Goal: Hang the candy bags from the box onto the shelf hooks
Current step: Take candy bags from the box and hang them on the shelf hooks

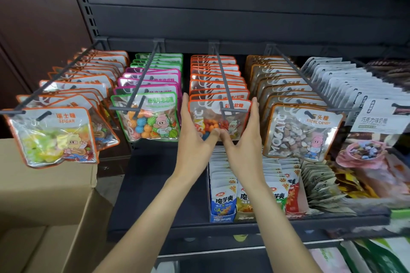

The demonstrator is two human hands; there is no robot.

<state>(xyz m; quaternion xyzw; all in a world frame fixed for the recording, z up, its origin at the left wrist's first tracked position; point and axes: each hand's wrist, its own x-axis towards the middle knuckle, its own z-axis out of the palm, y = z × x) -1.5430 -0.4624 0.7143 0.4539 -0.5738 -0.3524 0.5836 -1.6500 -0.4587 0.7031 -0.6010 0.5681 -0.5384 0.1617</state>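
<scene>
An orange-edged candy bag (213, 115) hangs at the front of the third hook (224, 86), with a row of like bags behind it. My left hand (195, 137) lies flat against the bag's left edge, fingers straight. My right hand (246, 139) lies flat against its right edge, fingers straight. Both thumbs meet under the bag's bottom. The cardboard box (46, 197) stands open at the lower left; its inside is out of sight.
Other hooks carry full rows: sugar bags (55, 137) at left, green and pink bags (148, 117), stone candy bags (304, 133), white bags (377, 122) at right. Below, a shelf (155, 195) holds boxed snack packets (224, 199).
</scene>
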